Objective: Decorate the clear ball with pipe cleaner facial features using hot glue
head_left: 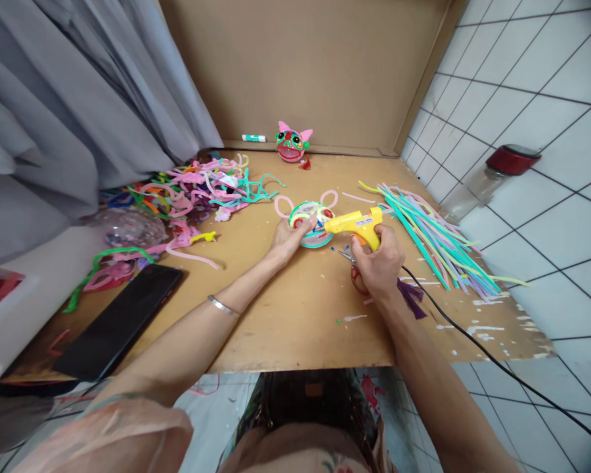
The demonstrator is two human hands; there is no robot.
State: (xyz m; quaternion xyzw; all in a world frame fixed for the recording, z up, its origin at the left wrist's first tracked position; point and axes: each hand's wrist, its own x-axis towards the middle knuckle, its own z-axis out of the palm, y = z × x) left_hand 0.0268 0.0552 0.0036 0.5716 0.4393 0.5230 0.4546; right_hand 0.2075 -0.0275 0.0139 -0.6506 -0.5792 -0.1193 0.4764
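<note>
Fingers of the left hand pinch the left edge of a round craft face over the bench; the right hand's fingers wrap a glue gun, its tip close to the face. Scissors show beside that hand. Open room stretches between the forearms to the near edge, which the cord crosses at right.

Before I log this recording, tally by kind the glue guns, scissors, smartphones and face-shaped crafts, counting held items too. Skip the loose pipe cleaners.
Yellow glue gun: 1
Scissors: 1
Smartphone: 1
Face-shaped crafts: 2, the loop-eared piece in the left hand and the pink-eared figure at the back
Total: 5
</note>
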